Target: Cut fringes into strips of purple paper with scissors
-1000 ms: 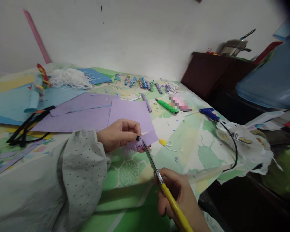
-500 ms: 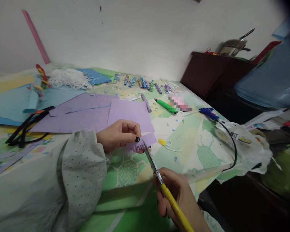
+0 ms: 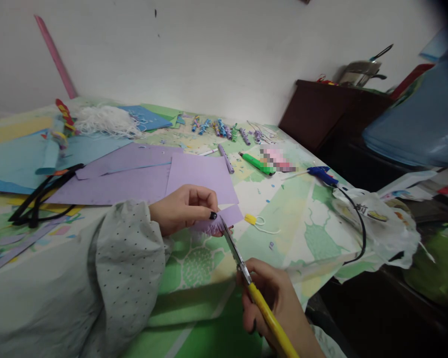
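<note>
A: While the right hand (image 3: 283, 298) curls round the yellow-handled scissors (image 3: 260, 301), where is the left?

B: Left hand (image 3: 182, 209) nearly closed, pinching a purple paper strip (image 3: 233, 215) between thumb and fingers; strip held above the table (image 3: 291, 199), near edge cut to a fringe.

A: Scissors' position?

B: Tips at the fringe, blades slanting up and left from the right hand; blade gap too fine to tell; right fingers bent, wrapped about the handle.

A: Surroundings?

B: Purple sheet (image 3: 201, 171) just beyond the left hand; purple paper tube (image 3: 226, 159) by its right side; green cutter (image 3: 257, 163) farther right; yellow tassel (image 3: 250, 219) with white string just right of the strip; small curled paper rolls (image 3: 220, 128) lined up near the wall (image 3: 224, 59).
</note>
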